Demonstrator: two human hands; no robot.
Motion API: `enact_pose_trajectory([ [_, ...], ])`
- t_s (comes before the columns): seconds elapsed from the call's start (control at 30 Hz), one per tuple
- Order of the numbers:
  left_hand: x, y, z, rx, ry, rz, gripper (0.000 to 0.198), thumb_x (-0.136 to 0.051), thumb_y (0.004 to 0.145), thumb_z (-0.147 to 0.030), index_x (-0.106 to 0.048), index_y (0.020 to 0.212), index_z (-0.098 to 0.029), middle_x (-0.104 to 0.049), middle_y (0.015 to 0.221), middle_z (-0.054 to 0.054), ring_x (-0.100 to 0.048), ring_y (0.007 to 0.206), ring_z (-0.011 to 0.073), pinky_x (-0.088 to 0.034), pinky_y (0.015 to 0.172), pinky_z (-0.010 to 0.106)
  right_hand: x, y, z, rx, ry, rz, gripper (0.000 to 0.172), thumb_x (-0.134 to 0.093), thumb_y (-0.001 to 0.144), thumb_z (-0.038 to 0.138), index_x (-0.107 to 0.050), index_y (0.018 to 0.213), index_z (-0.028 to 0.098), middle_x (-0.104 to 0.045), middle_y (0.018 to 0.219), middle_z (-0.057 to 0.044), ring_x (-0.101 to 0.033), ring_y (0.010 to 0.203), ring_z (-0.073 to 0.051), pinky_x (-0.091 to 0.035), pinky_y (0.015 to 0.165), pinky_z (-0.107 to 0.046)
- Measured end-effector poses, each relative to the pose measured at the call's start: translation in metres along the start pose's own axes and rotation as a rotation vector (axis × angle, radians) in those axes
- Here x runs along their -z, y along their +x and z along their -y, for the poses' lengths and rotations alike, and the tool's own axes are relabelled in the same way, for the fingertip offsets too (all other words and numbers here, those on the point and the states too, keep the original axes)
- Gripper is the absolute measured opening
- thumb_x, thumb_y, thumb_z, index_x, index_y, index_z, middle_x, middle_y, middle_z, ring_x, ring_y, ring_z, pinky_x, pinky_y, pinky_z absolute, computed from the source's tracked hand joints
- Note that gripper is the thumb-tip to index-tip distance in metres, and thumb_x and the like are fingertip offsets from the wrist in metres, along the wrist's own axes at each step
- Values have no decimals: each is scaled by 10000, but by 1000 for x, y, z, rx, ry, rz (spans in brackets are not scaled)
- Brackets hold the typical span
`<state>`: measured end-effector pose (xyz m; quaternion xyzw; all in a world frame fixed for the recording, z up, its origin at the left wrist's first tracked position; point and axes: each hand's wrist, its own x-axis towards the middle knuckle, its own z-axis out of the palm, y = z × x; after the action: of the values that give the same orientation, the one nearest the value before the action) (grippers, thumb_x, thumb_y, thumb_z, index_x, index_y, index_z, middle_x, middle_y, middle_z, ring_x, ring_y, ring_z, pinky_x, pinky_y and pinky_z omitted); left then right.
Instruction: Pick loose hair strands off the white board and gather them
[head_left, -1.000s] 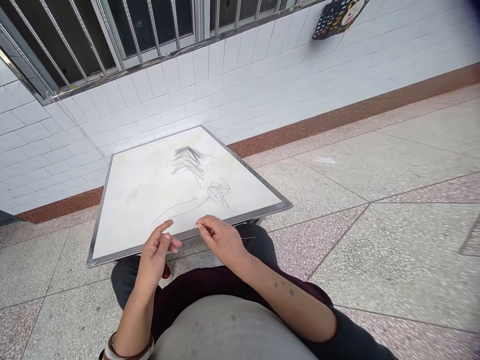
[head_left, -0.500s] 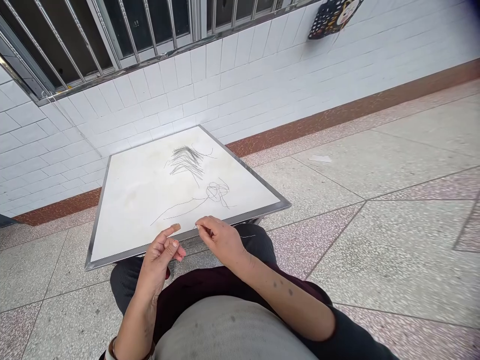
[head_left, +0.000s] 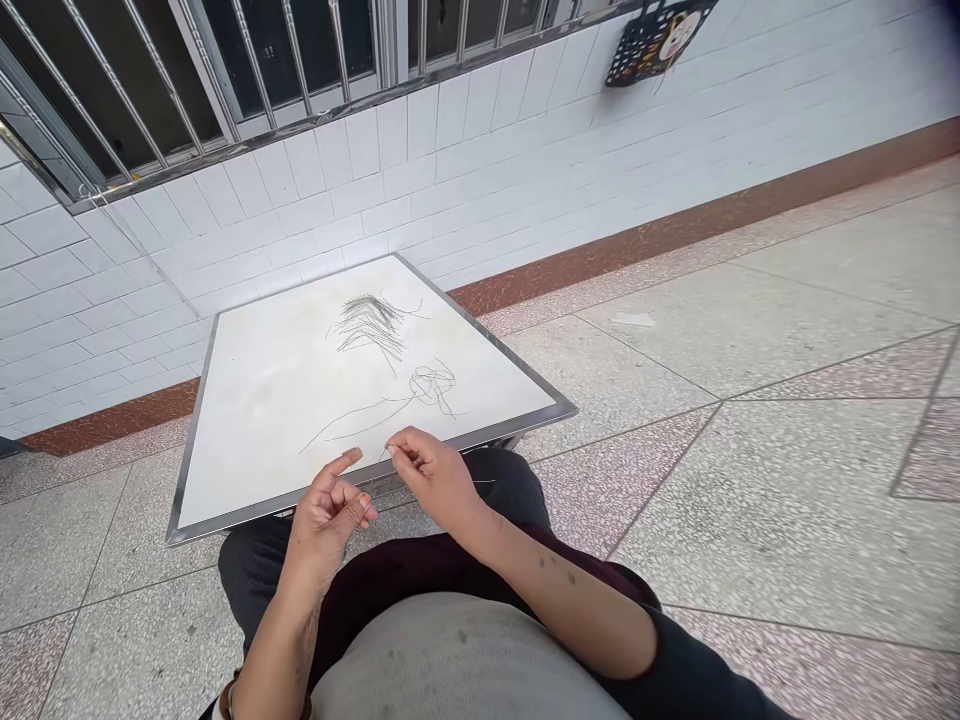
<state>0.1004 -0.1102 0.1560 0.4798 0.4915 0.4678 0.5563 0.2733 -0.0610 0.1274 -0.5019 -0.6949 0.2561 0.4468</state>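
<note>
A low white table (head_left: 262, 400) with a metal rim stands in front of my knees. On it lie a bundle of thin dark strands (head_left: 367, 318), a small tangled loop of strands (head_left: 431, 383) and a long single strand (head_left: 352, 420). My right hand (head_left: 431, 475) hovers at the table's near edge, thumb and forefinger pinched on a fine strand that trails to the right. My left hand (head_left: 330, 510) is beside it, fingers curled and pinched, forefinger raised; I cannot make out what it holds.
A white tiled wall (head_left: 525, 150) with a barred window (head_left: 225, 60) rises behind the table. A dark patterned bag (head_left: 656, 35) hangs on the wall at upper right. Speckled terrazzo floor (head_left: 750, 450) spreads to the right, with a paper scrap (head_left: 631, 319) on it.
My left hand has drawn back slightly toward me and its fingers have curled tighter. My right hand keeps its pinch and has shifted a little left.
</note>
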Motion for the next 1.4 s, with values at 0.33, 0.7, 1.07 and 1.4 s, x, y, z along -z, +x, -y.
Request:
enact_pose_trajectory([
  [0.33,33,1,-4,-83,314,-13,469,-579,871,-342,-518,1322,-228,-621,818,13,-607,819,153,-483,741,275,-3,-4,-2,224,-155,25,164,-433,933,178,-593,919,213,-632,794,-16,-565,693,-146,-408,620,-248],
  [0.7,0,12,5,-229,485,-100,409,-574,873,-320,-564,1278,-260,-655,847,0,-597,734,124,-490,762,270,-19,-16,-1,333,-98,91,135,-475,899,129,-518,1004,202,-633,816,-29,-599,731,-165,-458,617,-264],
  [1.07,-3,10,11,-244,444,-170,407,-575,873,-332,-575,1271,-250,-660,817,2,-594,716,130,-482,725,260,-23,-22,3,332,-12,106,105,-416,929,128,-471,911,216,-572,787,-16,-538,684,-154,-435,617,-267],
  [1.4,5,7,9,-277,461,-251,335,-580,863,-316,-644,1181,-232,-617,792,7,-545,668,123,-472,683,257,-25,-25,-3,328,-30,202,159,-377,974,158,-523,995,220,-602,874,-42,-571,796,-176,-472,718,-305],
])
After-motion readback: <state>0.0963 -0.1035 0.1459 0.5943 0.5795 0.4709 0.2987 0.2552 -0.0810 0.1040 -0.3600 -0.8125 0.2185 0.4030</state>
